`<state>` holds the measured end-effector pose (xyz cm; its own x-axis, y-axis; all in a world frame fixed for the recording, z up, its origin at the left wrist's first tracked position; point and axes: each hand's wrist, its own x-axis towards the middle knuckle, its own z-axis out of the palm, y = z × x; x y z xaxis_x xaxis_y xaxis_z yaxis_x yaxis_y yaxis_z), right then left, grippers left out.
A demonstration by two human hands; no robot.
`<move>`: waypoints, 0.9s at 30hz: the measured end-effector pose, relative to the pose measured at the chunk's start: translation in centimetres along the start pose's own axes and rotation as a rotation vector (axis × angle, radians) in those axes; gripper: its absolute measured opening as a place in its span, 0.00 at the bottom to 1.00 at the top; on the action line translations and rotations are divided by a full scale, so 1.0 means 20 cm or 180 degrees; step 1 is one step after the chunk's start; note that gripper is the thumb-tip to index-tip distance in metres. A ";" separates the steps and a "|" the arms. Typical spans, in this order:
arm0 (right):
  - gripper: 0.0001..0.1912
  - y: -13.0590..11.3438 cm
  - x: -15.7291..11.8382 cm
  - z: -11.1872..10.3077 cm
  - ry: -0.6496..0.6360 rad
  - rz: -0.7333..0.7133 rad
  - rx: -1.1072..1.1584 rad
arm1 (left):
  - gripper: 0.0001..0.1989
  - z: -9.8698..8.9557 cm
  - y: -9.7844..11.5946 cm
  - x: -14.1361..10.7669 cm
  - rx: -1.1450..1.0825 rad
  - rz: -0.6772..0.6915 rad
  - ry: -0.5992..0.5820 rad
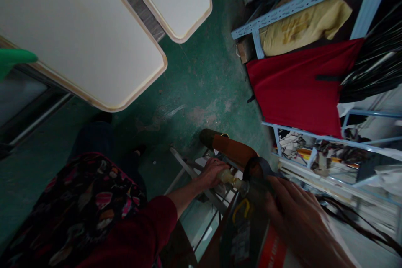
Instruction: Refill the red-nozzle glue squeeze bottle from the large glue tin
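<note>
A dark container with a red label stands at the bottom, right of centre. Its top bears a pale yellowish neck or nozzle. My left hand, reaching in from a maroon sleeve, has its fingers curled at the outer end of this pale piece; the exact hold is dim. Against the container's upper right side lies my right hand, large and close to the camera, with fingers bent round it. Beyond the neck lies an orange-brown roll-like object with a dark end.
White boards with pale edges lie at the upper left. A green object juts in at the left edge. Blue shelving holds a yellowish sack and stands behind a red cloth. Metal legs stand on the green floor.
</note>
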<state>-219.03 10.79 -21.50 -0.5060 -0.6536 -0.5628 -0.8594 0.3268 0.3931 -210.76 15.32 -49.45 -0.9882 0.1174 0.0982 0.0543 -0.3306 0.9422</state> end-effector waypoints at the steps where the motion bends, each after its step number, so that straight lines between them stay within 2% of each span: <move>1: 0.13 0.00 0.00 0.00 0.0013 0.0002 -0.0003 | 0.28 0.00 0.00 0.00 0.0000 0.0004 -0.0002; 8: 0.13 0.01 -0.01 0.00 -0.0124 -0.0024 0.0046 | 0.27 0.01 -0.01 0.00 0.0008 -0.0023 0.0005; 15: 0.13 0.01 -0.01 0.00 -0.0078 -0.0020 0.0015 | 0.31 0.03 -0.04 -0.01 0.0033 -0.0019 0.0032; 19: 0.14 0.01 -0.02 0.01 -0.0022 -0.0027 -0.0010 | 0.29 0.04 -0.05 -0.01 0.0045 0.0025 0.0073; 27: 0.14 0.01 -0.01 0.01 -0.0015 -0.0007 -0.0007 | 0.30 0.03 -0.04 0.00 0.0109 0.0014 0.0066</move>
<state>-219.08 11.04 -21.51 -0.5043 -0.6512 -0.5671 -0.8605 0.3238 0.3934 -210.73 16.12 -49.96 -0.9907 0.0965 0.0961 0.0633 -0.2987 0.9523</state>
